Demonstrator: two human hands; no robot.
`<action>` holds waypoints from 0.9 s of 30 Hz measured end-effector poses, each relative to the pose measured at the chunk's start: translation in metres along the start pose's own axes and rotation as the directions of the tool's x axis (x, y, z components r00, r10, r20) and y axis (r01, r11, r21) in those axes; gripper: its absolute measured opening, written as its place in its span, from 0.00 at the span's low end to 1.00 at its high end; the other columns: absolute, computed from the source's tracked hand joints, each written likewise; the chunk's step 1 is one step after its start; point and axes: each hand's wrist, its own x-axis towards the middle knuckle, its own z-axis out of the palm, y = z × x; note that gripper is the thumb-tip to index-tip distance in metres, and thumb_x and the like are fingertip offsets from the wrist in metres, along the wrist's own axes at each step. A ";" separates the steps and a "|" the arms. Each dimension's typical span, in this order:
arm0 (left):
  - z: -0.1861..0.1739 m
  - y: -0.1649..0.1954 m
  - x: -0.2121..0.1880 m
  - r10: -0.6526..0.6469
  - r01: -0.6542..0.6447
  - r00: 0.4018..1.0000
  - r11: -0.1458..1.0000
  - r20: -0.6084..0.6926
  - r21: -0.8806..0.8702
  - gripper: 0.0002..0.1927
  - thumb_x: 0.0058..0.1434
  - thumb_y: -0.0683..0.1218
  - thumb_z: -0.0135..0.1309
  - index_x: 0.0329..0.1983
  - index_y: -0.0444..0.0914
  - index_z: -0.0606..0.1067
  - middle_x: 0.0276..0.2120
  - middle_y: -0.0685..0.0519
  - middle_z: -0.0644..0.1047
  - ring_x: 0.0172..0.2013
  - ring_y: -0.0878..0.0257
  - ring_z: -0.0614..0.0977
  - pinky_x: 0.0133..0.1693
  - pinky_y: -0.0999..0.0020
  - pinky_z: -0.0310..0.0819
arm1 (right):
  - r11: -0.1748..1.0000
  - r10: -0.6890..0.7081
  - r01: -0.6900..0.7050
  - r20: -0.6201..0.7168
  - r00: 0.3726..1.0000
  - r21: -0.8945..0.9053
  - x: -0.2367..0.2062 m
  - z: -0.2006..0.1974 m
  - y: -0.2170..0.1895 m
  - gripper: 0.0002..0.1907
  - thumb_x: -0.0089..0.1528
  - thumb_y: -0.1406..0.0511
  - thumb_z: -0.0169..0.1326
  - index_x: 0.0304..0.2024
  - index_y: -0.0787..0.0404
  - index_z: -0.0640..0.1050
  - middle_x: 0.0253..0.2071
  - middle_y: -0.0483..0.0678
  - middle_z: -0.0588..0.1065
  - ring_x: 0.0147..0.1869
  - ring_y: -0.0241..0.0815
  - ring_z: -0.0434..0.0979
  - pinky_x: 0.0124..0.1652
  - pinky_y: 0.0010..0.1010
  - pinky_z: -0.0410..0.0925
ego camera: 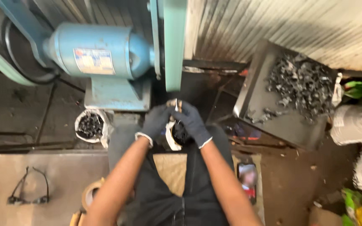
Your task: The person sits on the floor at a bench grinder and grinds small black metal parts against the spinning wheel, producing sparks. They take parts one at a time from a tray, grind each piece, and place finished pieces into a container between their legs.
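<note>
Both gloved hands, left hand [156, 120] and right hand [192, 122], pinching small metal part [175, 104] near belt grinder [173, 42]; part looking rigid, light, sharp-edged; gripping its ends.

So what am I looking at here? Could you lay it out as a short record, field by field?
Setting: workshop floor, seen from the person's head
Left hand: dark glove, gripping a small metal piece
Right hand: dark glove, on the same small metal piece
Machine: blue motor with an upright green belt housing just above the hands
Below the hands: small white-rimmed bag of dark parts
Left: white container of dark parts, eyeglasses
Right: metal tray of dark scrap pieces
</note>
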 end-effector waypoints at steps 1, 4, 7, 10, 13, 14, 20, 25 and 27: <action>0.005 -0.007 0.011 0.030 -0.027 0.997 0.998 -0.068 0.049 0.20 0.68 0.53 0.47 0.41 0.32 0.79 0.32 0.43 0.80 0.34 0.53 0.79 0.37 0.57 0.71 | 0.999 0.035 -0.033 -0.055 0.998 0.025 0.008 0.006 0.013 0.17 0.66 0.69 0.56 0.57 0.69 0.78 0.46 0.45 0.79 0.45 0.32 0.76 0.45 0.27 0.71; 0.020 -0.029 0.038 0.077 -0.066 0.974 0.996 -0.214 0.059 0.19 0.69 0.51 0.44 0.41 0.32 0.79 0.33 0.38 0.80 0.36 0.44 0.80 0.38 0.53 0.70 | 0.997 0.029 -0.035 -0.083 0.996 -0.070 0.042 -0.008 0.044 0.16 0.64 0.67 0.56 0.53 0.69 0.80 0.44 0.46 0.80 0.44 0.33 0.76 0.44 0.27 0.70; 0.032 -0.037 0.054 -0.014 0.004 0.981 0.999 -0.191 -0.049 0.17 0.66 0.49 0.43 0.38 0.32 0.79 0.30 0.37 0.80 0.34 0.42 0.82 0.38 0.51 0.71 | 0.996 0.047 -0.057 -0.136 0.990 -0.068 0.062 -0.021 0.063 0.16 0.64 0.65 0.56 0.50 0.70 0.81 0.42 0.47 0.81 0.44 0.34 0.78 0.46 0.28 0.71; 0.033 -0.025 0.057 -0.022 -0.002 0.972 0.995 -0.236 -0.101 0.18 0.66 0.50 0.44 0.37 0.31 0.79 0.31 0.38 0.80 0.34 0.44 0.83 0.38 0.52 0.72 | 0.995 0.095 -0.099 -0.167 0.981 -0.015 0.072 -0.026 0.060 0.18 0.64 0.64 0.56 0.50 0.71 0.80 0.45 0.48 0.82 0.47 0.35 0.79 0.49 0.28 0.70; 0.026 -0.006 0.044 0.047 -0.077 0.970 0.990 -0.240 -0.119 0.21 0.68 0.53 0.46 0.38 0.31 0.79 0.31 0.39 0.80 0.34 0.46 0.83 0.38 0.53 0.72 | 0.997 0.041 -0.034 -0.086 0.995 0.074 0.058 -0.023 0.042 0.18 0.63 0.67 0.55 0.53 0.72 0.79 0.49 0.50 0.80 0.51 0.37 0.78 0.52 0.30 0.70; 0.024 -0.004 0.031 0.051 -0.080 0.977 0.988 -0.207 -0.133 0.22 0.69 0.55 0.47 0.38 0.32 0.80 0.31 0.39 0.81 0.34 0.47 0.84 0.38 0.54 0.73 | 0.992 0.025 -0.018 -0.060 0.998 0.121 0.045 -0.019 0.037 0.18 0.63 0.68 0.55 0.54 0.73 0.78 0.50 0.51 0.78 0.53 0.38 0.77 0.54 0.31 0.70; 0.007 0.009 0.001 0.042 -0.032 0.991 0.997 -0.127 0.076 0.21 0.63 0.55 0.53 0.47 0.33 0.79 0.35 0.39 0.81 0.38 0.49 0.84 0.39 0.57 0.73 | 0.986 0.059 -0.037 -0.135 0.989 0.163 0.009 -0.003 0.014 0.27 0.60 0.73 0.53 0.63 0.61 0.69 0.59 0.42 0.73 0.60 0.32 0.74 0.59 0.26 0.67; 0.001 0.021 0.011 -0.065 0.018 0.976 0.975 -0.207 -0.223 0.18 0.60 0.52 0.55 0.48 0.36 0.80 0.33 0.48 0.84 0.33 0.60 0.85 0.37 0.62 0.77 | 0.908 0.199 -0.178 -0.017 0.980 0.379 0.038 -0.005 0.026 0.20 0.63 0.72 0.55 0.59 0.68 0.73 0.50 0.51 0.78 0.51 0.42 0.78 0.50 0.33 0.72; -0.002 0.025 0.018 -0.102 0.050 0.971 0.971 -0.216 -0.235 0.17 0.61 0.52 0.54 0.46 0.36 0.81 0.30 0.48 0.84 0.30 0.61 0.85 0.36 0.62 0.77 | 0.888 0.176 -0.164 0.012 0.984 0.429 0.052 -0.008 0.036 0.19 0.64 0.72 0.55 0.58 0.68 0.73 0.49 0.52 0.78 0.50 0.43 0.79 0.49 0.34 0.73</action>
